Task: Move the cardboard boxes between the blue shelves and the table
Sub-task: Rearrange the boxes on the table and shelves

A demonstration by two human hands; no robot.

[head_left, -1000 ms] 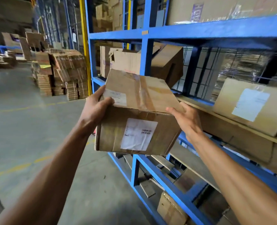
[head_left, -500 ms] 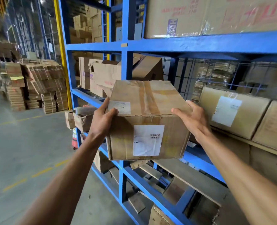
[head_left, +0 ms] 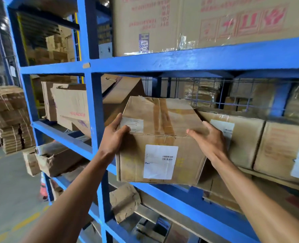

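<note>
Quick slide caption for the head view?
Both hands, left hand and right hand, holding a taped cardboard box at the blue shelf.

Bright daylight, soft blur, wide-angle edge distortion.

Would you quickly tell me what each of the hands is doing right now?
Left hand: closed on the left side of the cardboard box.
Right hand: pressed on the box's right side, holding it.

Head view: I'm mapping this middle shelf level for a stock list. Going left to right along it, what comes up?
Torn open box → blue upright post → left hand → held cardboard box → right hand → labelled box → box at the right edge.
</note>
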